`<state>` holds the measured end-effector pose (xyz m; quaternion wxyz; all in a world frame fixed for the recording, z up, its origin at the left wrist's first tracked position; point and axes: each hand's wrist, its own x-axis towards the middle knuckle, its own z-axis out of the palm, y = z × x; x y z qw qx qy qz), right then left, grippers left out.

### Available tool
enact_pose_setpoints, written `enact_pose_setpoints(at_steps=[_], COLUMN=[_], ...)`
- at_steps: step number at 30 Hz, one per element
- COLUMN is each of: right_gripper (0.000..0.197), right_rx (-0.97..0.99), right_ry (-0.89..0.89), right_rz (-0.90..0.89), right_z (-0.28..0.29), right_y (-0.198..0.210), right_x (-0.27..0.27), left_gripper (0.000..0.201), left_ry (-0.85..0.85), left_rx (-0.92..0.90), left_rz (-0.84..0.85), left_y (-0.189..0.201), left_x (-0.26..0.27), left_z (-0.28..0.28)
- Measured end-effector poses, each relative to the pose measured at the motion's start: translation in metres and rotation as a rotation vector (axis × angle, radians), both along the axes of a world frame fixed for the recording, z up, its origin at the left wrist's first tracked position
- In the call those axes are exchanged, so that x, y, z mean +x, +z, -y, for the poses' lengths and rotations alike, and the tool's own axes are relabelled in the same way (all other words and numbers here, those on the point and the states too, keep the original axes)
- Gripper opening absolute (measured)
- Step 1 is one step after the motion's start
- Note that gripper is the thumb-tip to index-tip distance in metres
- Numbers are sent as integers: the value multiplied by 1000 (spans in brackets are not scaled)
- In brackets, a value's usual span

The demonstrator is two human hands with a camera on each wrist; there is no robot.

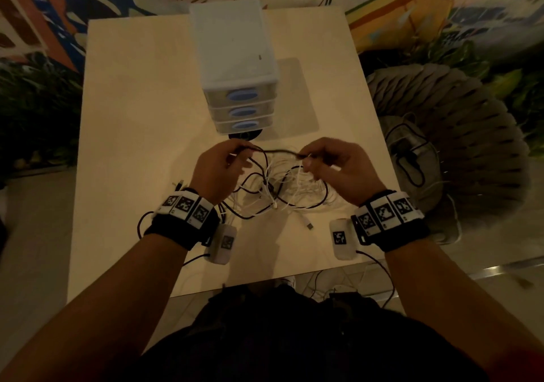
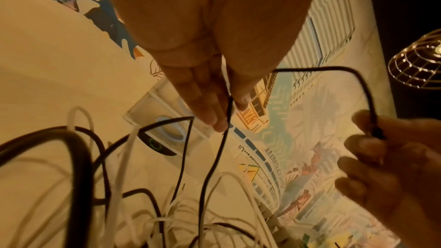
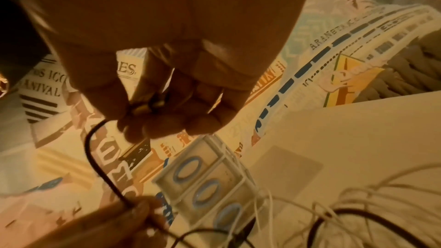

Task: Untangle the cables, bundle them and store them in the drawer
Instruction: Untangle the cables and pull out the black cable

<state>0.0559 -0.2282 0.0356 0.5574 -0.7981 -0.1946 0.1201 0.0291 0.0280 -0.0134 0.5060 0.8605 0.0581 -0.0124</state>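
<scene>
Black cable (image 1: 276,151) pinched between left hand (image 1: 219,169) and right hand (image 1: 338,169); tangle (image 1: 282,193) left on worktop (image 1: 132,122).

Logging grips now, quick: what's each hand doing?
Left hand: pinching the black cable.
Right hand: pinching the same black cable's plug end.

Matt pale table (image 1: 123,116), translucent plastic drawer unit (image 1: 232,43) w/ glossy blue handles.

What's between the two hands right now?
A short span of black cable runs from the left hand to the right hand, raised above the tangled pile; the head view shows it.
</scene>
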Motion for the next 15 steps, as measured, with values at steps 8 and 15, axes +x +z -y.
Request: enact_pose_setpoints(at_steps=[8,15], right_gripper=[39,35], right_rx=[-295,-482], right_ry=[193,69], right_rz=[-382,-310], right_z=[-22,-30], right_y=[-58,-96], right_x=[-37,-29], left_gripper=[15,18], left_ry=[43,8], left_rx=[-268,-386], left_rz=[40,-11], left_y=[-1,0], left_x=[-5,-15], left_z=[-7,-8])
